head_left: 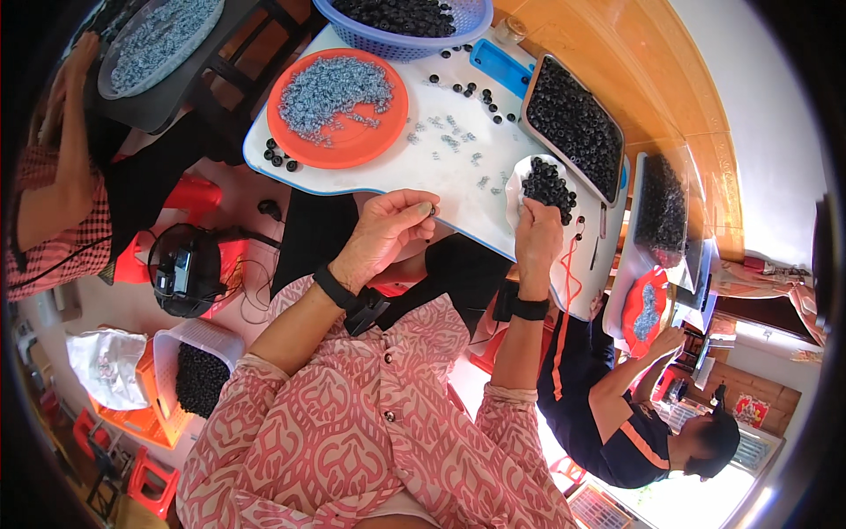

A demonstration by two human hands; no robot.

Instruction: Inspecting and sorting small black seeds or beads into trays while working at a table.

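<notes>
Pinching a small dark piece (433, 211) between its thumb and a finger, the left hand (393, 224) is in the middle of the frame, by the near edge of the white worktop (401, 178). The right hand (539, 236) is a bit to the right, at the near side of a small white dish (514, 192). Its fingers are curled in, but I cannot tell what the tips hold. Lots of black pieces (548, 180) sit in that dish. A dark band goes around each wrist.

At the top of the frame, left of the middle, is a round orange-red plate (354, 153) with a pile of blue-gray bits (335, 93) on it. 3 black pieces (278, 160) lie by its lower left edge. More clear bits (451, 141) lie loose between the plate and the dish. Above the plate is a blue-purple basket (410, 42) full of black pieces. To its right are a blue tray (499, 69) and a big tray (526, 118) full of black pieces. An orange cord (560, 344) hangs down near the right wrist. 1 person in a dark shirt (630, 445) is at the lower right.
</notes>
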